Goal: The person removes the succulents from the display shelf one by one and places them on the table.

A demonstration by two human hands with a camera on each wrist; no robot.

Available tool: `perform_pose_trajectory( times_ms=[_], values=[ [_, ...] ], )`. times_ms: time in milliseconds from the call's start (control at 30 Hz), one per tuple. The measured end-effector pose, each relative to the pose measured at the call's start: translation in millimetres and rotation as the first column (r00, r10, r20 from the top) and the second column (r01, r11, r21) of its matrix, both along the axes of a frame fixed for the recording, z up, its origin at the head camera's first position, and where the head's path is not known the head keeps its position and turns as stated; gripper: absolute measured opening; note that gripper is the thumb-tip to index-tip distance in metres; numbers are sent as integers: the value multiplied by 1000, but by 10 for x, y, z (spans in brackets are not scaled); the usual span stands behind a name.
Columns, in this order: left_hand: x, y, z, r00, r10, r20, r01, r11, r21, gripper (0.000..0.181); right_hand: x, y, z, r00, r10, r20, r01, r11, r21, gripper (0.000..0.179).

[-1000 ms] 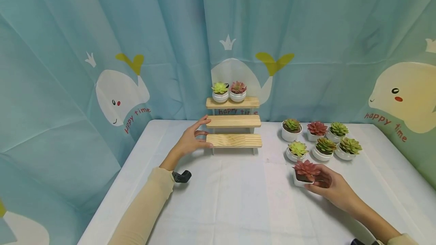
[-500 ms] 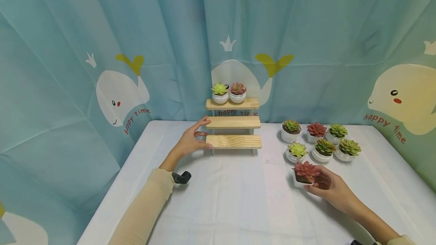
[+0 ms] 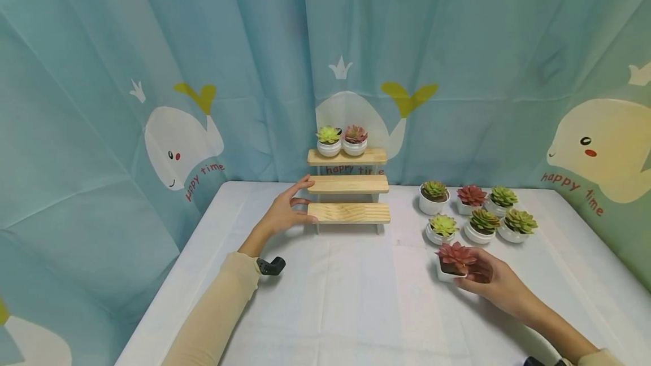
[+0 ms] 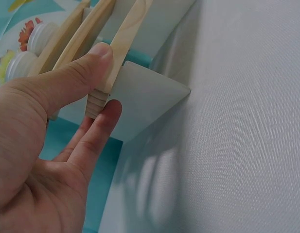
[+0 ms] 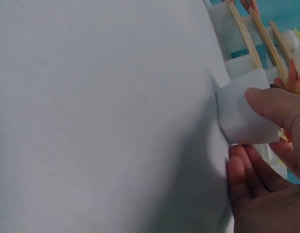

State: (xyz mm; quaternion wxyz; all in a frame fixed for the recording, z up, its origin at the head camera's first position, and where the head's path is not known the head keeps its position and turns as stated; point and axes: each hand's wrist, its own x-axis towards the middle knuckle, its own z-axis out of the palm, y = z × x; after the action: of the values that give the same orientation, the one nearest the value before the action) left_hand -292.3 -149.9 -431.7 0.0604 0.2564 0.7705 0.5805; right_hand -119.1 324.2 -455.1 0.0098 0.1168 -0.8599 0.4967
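A three-tier wooden plant stand (image 3: pixel 348 184) stands at the back middle of the table. My left hand (image 3: pixel 282 211) pinches the left end of its lowest plank, thumb on top and fingers at the end grain, as the left wrist view shows. My right hand (image 3: pixel 500 284) holds a red potted succulent (image 3: pixel 455 257) by its square white pot, thumb on one side and fingers on another. The pot (image 5: pixel 244 109) is close over the cloth in the right wrist view. On the stand's top plank sit a light-green succulent (image 3: pixel 328 140) and a pinkish-red succulent (image 3: pixel 355 140) in round white pots.
Several more potted succulents are grouped at the back right, among them a light-green one (image 3: pixel 441 229), a dark-red one (image 3: pixel 471 199) and a green one (image 3: pixel 434 197). A white cloth (image 3: pixel 356 298) covers the table. Behind hangs a blue curtain (image 3: pixel 269 44) with whale prints.
The view has tilted up very slightly. Both hands keep their places, the left at the stand and the right round the red succulent's pot.
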Motion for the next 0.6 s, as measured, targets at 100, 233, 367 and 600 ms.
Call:
perform_pose_trajectory(
  times_ms=[100,233,367,600],
  values=[
    [4,0,0,1000,-3,2,3,1000,4,90,-16,31,35,999,25,25,-25,1000,6,58],
    [7,0,-7,1000,-6,10,6,1000,9,90,-45,91,100,995,78,64,-79,997,18,65],
    [12,-4,-14,1000,-2,21,2,1000,5,90,-62,169,204,983,163,88,-165,986,15,64],
    [16,1,-1,1000,4,22,-4,1000,2,90,-102,308,417,972,223,67,-229,969,93,70]
  ],
)
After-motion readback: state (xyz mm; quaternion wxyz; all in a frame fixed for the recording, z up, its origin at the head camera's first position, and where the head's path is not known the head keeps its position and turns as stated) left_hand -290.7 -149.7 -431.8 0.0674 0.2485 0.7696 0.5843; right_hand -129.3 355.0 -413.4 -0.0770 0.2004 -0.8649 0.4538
